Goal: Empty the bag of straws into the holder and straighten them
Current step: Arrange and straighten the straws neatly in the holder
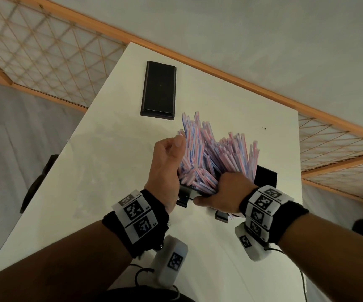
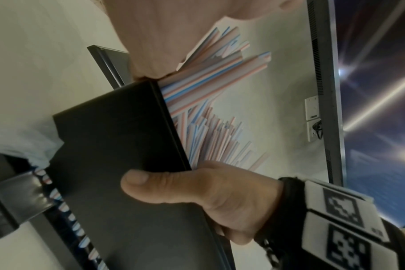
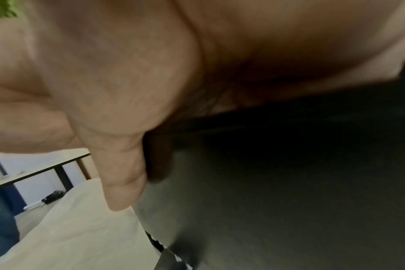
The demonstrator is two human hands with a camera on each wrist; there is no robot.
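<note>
2 hands (image 1: pixel 169 162) (image 1: pixel 222 192) – 1 holder (image 2: pixel 118 146) w/ straws (image 1: pixel 211 153)

A flat black lid (image 1: pixel 158 90) lies on the white surface (image 1: pixel 102 162), toward its far left. Lattice screens (image 1: pixel 41 55) with orange frames stand beyond.

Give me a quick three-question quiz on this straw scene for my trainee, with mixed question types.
1. True or false: the straws lie flat on the table.
2. What does the right hand grip? A: the black holder. B: a bag. C: a single straw.
3. Fill the gap: the straws are striped pink and ____.
Key: 1 false, they stand fanned out of the black holder; 2 A; 3 blue.
</note>
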